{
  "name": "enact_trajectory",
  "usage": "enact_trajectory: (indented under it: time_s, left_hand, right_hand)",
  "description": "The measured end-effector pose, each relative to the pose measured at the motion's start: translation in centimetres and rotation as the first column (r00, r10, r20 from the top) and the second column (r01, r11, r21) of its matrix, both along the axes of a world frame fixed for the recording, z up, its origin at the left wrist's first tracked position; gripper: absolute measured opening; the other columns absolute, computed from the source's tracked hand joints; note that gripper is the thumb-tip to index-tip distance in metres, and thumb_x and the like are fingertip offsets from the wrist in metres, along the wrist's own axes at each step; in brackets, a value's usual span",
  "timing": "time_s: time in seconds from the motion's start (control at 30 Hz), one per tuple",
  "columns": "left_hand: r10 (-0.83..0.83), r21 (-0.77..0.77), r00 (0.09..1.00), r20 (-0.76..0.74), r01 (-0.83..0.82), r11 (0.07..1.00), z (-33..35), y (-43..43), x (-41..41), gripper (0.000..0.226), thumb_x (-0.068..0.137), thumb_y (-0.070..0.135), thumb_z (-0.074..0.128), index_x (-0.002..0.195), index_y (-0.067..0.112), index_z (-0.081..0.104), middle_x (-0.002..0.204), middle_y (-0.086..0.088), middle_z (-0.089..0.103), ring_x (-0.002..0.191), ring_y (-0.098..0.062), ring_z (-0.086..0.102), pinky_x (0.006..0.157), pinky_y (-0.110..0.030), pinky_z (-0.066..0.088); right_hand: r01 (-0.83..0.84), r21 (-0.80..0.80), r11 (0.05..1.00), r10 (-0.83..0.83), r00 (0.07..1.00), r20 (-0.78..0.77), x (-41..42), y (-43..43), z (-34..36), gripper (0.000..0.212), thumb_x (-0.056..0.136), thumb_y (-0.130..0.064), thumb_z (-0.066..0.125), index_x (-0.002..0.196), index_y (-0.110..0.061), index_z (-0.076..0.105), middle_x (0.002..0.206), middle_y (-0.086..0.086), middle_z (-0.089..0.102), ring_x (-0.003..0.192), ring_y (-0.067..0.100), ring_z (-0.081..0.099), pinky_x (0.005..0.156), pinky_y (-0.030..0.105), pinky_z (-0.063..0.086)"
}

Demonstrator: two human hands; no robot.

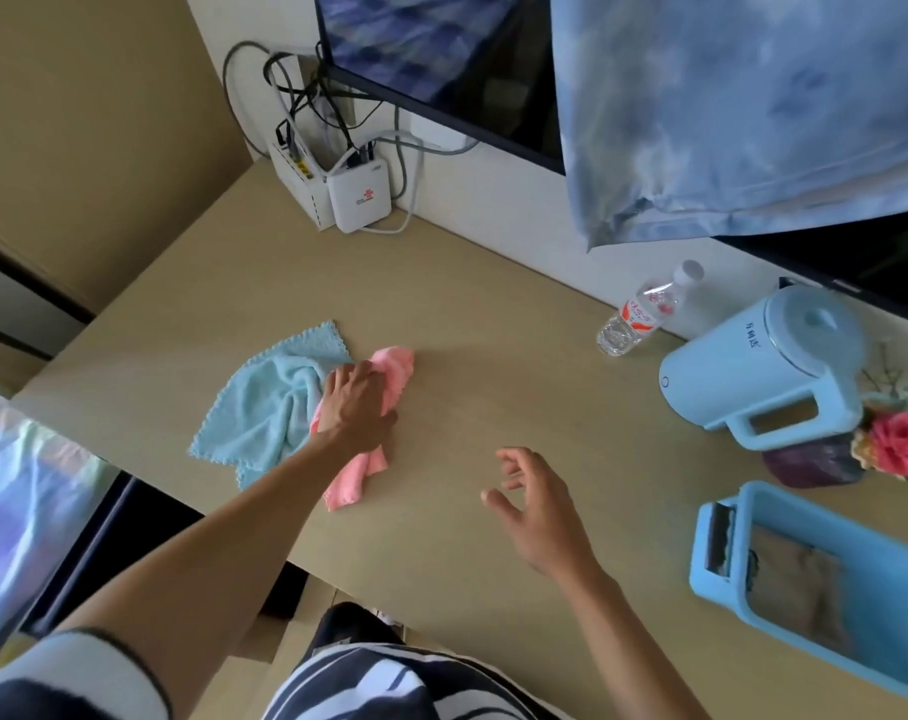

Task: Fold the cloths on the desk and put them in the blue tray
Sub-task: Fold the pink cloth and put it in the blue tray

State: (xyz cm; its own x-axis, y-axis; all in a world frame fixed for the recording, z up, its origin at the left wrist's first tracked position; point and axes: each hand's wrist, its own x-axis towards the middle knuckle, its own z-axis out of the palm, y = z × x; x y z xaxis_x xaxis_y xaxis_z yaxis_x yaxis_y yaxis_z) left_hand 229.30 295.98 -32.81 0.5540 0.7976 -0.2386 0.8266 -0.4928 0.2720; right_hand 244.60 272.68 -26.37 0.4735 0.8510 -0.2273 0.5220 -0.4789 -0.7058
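Observation:
A crumpled light blue cloth lies on the left part of the desk. A crumpled pink cloth lies against its right side. My left hand rests palm down on the pink cloth, fingers curled over it where the two cloths meet. My right hand hovers over bare desk to the right of the cloths, fingers spread, holding nothing. The blue tray stands at the desk's right front, with a brownish folded cloth inside it.
A light blue kettle, a water bottle and a flower pot stand at the right back. White router boxes with cables sit in the back corner under a screen. A tie-dye fabric hangs above.

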Motion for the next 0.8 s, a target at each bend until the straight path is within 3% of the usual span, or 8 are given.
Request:
enact_trajectory:
  time_s: [0.2, 0.33, 0.4, 0.47, 0.53, 0.63, 0.73, 0.8]
  left_hand:
    - [0.143, -0.186, 0.892, 0.429, -0.068, 0.98, 3.8, -3.0, 0.7, 0.038, 0.077, 0.019, 0.075, 0.109, 0.012, 0.057, 0.108, -0.005, 0.064, 0.098, -0.027, 0.061, 0.08, -0.031, 0.045]
    - [0.213, -0.354, 0.796, 0.567, 0.003, 0.935, 8.3, -6.0, 1.3, 0.035, 0.081, 0.023, 0.077, 0.106, 0.018, 0.052, 0.093, 0.004, 0.064, 0.075, -0.02, 0.06, 0.059, -0.023, 0.046]
    - [0.242, -0.46, 0.724, 0.646, 0.116, 0.88, 10.3, -7.2, 1.4, 0.047, 0.08, 0.016, 0.079, 0.117, 0.02, 0.049, 0.1, 0.0, 0.066, 0.082, -0.02, 0.065, 0.066, -0.029, 0.056]
    - [0.236, -0.513, 0.664, 0.71, 0.258, 0.819, 11.8, -7.9, 1.6, 0.063, 0.078, 0.007, 0.08, 0.13, 0.02, 0.047, 0.111, -0.005, 0.068, 0.096, -0.017, 0.068, 0.08, -0.03, 0.058]
    - [0.195, -0.531, 0.654, 0.731, 0.366, 0.764, 12.7, -8.2, 1.8, 0.065, 0.077, 0.007, 0.08, 0.134, 0.02, 0.051, 0.119, -0.004, 0.067, 0.109, -0.018, 0.065, 0.092, -0.031, 0.055]
    - [0.205, -0.589, 0.651, 0.731, 0.451, 0.67, 14.1, -9.0, 2.5, 0.044, 0.086, 0.014, 0.075, 0.127, 0.017, 0.059, 0.116, -0.006, 0.069, 0.108, -0.025, 0.065, 0.094, -0.041, 0.054]
    - [0.232, -0.599, 0.606, 0.761, 0.518, 0.611, 14.7, -9.6, 3.2, 0.027, 0.099, 0.021, 0.054, 0.117, 0.002, 0.062, 0.104, -0.014, 0.069, 0.093, -0.031, 0.067, 0.083, -0.046, 0.054]
    - [0.187, -0.559, 0.617, 0.764, 0.489, 0.67, 14.4, -9.7, 4.0, 0.032, 0.104, 0.023, 0.044, 0.107, -0.001, 0.065, 0.093, -0.012, 0.068, 0.085, -0.022, 0.064, 0.076, -0.039, 0.053]
  right_hand:
    - [0.063, 0.092, 0.994, -0.064, 0.998, 0.018, -0.2, 1.0, 0.5, 0.052, 0.08, -0.015, 0.078, 0.127, -0.014, 0.056, 0.115, 0.002, 0.06, 0.097, 0.013, 0.06, 0.092, 0.036, 0.05]
    - [0.124, 0.164, 0.979, -0.119, 0.992, -0.045, 0.7, 2.4, 1.8, 0.079, 0.076, -0.011, 0.082, 0.144, -0.012, 0.041, 0.132, 0.0, 0.048, 0.12, 0.009, 0.049, 0.101, 0.011, 0.034]
    - [0.164, 0.164, 0.973, -0.134, 0.975, -0.177, 1.4, 2.9, 3.1, 0.091, 0.079, -0.013, 0.081, 0.153, -0.015, 0.028, 0.145, -0.009, 0.037, 0.127, -0.007, 0.038, 0.098, -0.004, 0.024]
    - [0.193, 0.172, 0.966, -0.127, 0.934, -0.335, 2.4, 2.9, 4.3, 0.097, 0.081, -0.007, 0.076, 0.157, -0.02, 0.018, 0.151, -0.015, 0.028, 0.123, -0.027, 0.034, 0.095, -0.008, 0.024]
    - [0.224, 0.166, 0.96, -0.121, 0.871, -0.476, 3.6, 2.6, 5.2, 0.098, 0.077, -0.009, 0.071, 0.157, -0.027, 0.018, 0.151, -0.007, 0.041, 0.127, -0.013, 0.045, 0.101, 0.005, 0.037]
    - [0.226, 0.106, 0.968, -0.118, 0.791, -0.601, 4.9, 1.3, 6.8, 0.079, 0.072, -0.011, 0.071, 0.145, -0.023, 0.042, 0.12, 0.012, 0.069, 0.108, 0.017, 0.067, 0.097, 0.035, 0.054]
    - [0.209, 0.112, 0.971, -0.101, 0.791, -0.603, 5.1, 0.4, 8.5, 0.04, 0.067, -0.006, 0.067, 0.107, -0.009, 0.067, 0.087, 0.003, 0.073, 0.079, 0.012, 0.066, 0.068, 0.028, 0.056]
    - [0.269, 0.108, 0.957, -0.154, 0.787, -0.598, 5.1, -0.2, 9.1, 0.03, 0.062, -0.002, 0.065, 0.092, -0.001, 0.067, 0.071, 0.001, 0.066, 0.063, 0.008, 0.061, 0.056, 0.021, 0.049]
